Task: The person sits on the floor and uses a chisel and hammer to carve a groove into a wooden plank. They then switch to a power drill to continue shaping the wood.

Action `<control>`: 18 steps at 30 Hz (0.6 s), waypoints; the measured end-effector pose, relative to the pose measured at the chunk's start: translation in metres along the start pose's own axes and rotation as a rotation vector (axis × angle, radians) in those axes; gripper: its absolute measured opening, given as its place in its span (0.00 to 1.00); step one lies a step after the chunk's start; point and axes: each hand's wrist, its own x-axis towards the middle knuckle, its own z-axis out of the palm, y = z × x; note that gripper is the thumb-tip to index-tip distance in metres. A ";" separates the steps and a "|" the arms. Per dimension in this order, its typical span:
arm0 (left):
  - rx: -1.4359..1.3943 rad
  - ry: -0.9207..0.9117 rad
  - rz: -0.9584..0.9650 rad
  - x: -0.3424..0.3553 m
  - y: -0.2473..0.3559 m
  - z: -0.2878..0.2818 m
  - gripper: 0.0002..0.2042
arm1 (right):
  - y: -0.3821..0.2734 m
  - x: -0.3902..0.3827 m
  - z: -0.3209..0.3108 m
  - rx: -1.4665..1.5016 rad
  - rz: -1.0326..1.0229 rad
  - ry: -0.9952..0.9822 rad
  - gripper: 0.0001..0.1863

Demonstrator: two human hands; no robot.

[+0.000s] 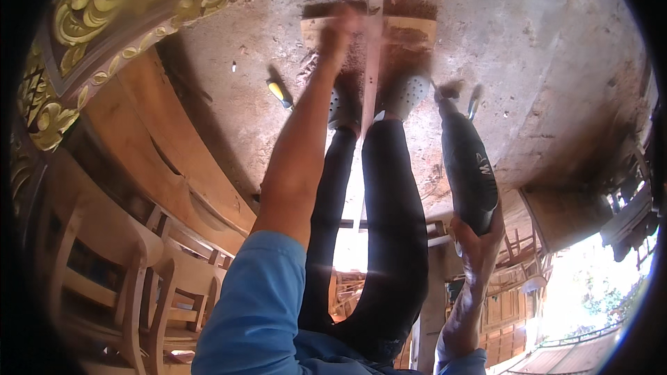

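In my right hand (478, 239) is a long black handheld power tool (469, 167), gripped at its rear end. Its narrow front end points at the floor, just right of my right shoe (408, 95). Stretched far forward, my left hand (345, 24) is smeared by motion, so its fingers cannot be made out. It is over or beside a long narrow wooden strip (373, 55) that runs between my feet. Crosswise beneath the strip lies a short wooden board (410, 31), with reddish dust around it.
A yellow-handled tool (278, 92) lies on the floor left of my feet, and a slim tool (474, 101) lies to the right. Curved wooden panels (187, 139), wooden chairs (118, 257) and a gold-carved piece (97, 10) stand along the left.
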 end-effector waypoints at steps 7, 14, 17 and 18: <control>-0.089 0.036 -0.212 -0.058 0.120 -0.040 0.25 | 0.012 0.004 0.031 -0.110 -0.029 -0.055 0.47; -0.550 -0.319 -0.809 -0.238 0.089 0.026 0.30 | 0.035 0.012 0.074 -0.497 -0.384 -0.118 0.49; -0.819 -0.276 -0.775 -0.246 0.081 0.037 0.21 | 0.039 0.015 0.085 -0.551 -0.408 -0.121 0.49; -0.893 -0.266 -0.754 -0.243 0.080 0.038 0.18 | 0.040 0.017 0.088 -0.568 -0.371 -0.134 0.50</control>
